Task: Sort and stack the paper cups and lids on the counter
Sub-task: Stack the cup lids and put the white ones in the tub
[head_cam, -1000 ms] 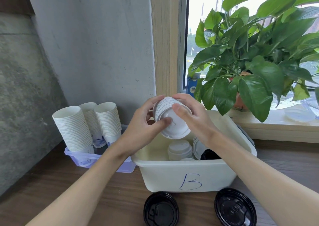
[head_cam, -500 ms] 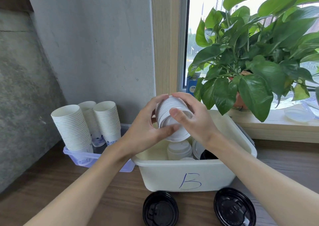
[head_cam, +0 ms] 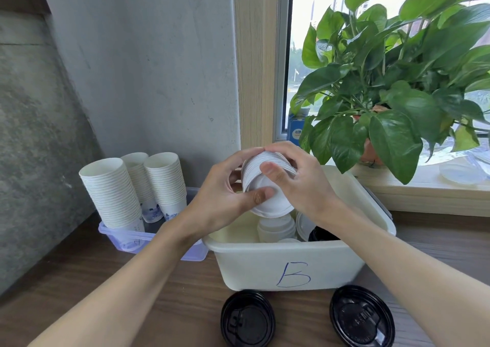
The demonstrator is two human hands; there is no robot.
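A stack of white lids (head_cam: 266, 186) is held tilted above the cream bin marked "B" (head_cam: 291, 264). My left hand (head_cam: 222, 195) grips the stack from the left, thumb on its face. My right hand (head_cam: 297, 184) grips it from the right, thumb across the top lid. Inside the bin lie more white lids (head_cam: 275, 227) and a black lid (head_cam: 322, 234). Two black lids (head_cam: 248, 320) (head_cam: 362, 319) lie flat on the counter in front of the bin. Three stacks of paper cups (head_cam: 114, 190) stand in a clear purple tray (head_cam: 127, 238) at the left.
A potted plant (head_cam: 392, 89) fills the window sill at the right, its leaves hanging over the bin's back corner. A clear lid (head_cam: 462, 173) lies on the sill. Grey walls close the left and back. The wooden counter (head_cam: 79, 280) runs along the front.
Both hands have kept their grip on the white lid stack and shifted it very slightly; the thumbs have moved a little on the top lid.
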